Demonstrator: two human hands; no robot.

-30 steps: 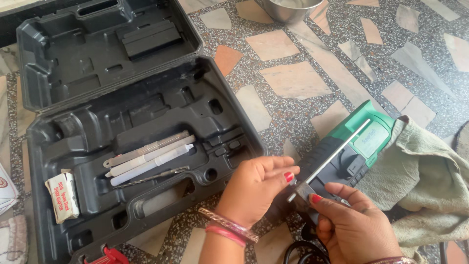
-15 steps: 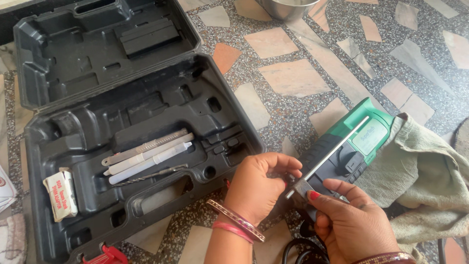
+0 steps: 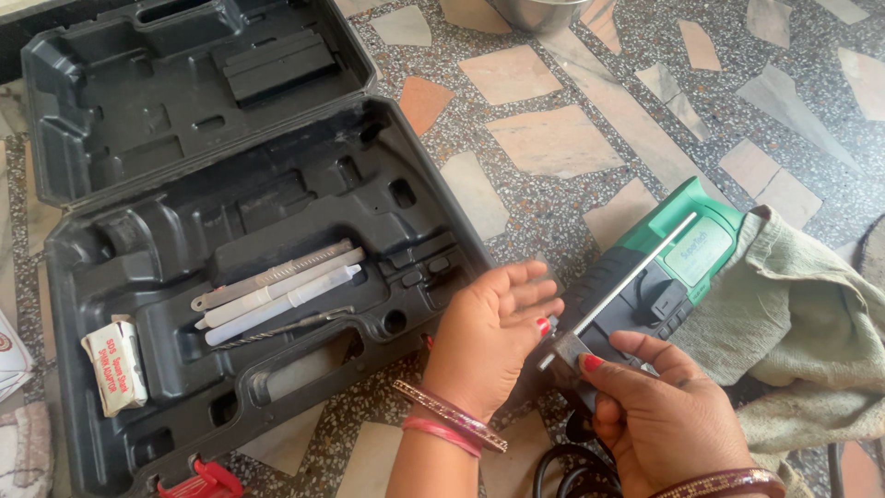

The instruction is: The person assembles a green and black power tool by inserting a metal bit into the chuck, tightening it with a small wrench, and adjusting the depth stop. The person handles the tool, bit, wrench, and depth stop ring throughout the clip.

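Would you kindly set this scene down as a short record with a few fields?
Setting: stone-chip floor, seen from above
Left hand: open, fingers spread, thumb by the near end of the metal rod
Right hand: pinches the small grey block at the rod's near end
Under the rod: green and black power tool, lying on a greenish cloth
Case: black moulded tool case, lid open, on the left
In the case: pale plastic tubes, a drill bit, a small white packet
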